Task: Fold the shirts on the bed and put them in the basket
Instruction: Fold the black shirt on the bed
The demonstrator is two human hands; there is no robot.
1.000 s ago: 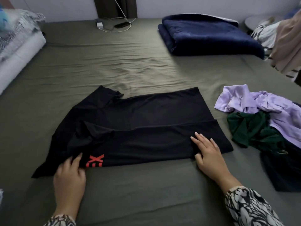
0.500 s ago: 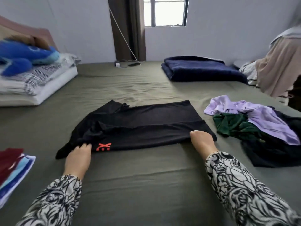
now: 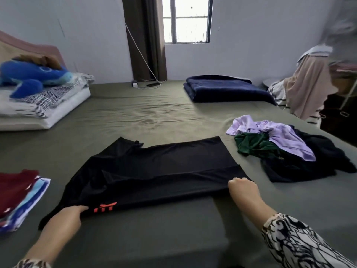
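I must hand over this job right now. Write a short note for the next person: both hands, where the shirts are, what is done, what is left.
Left hand: grips the black shirt at its near left edge.
Right hand: grips its near right corner.
The shirt lies partly folded on the bed.
Done: folded stack at the left.
Left: finish this fold; purple shirt, green shirt and dark clothes in the right pile. No basket in view.
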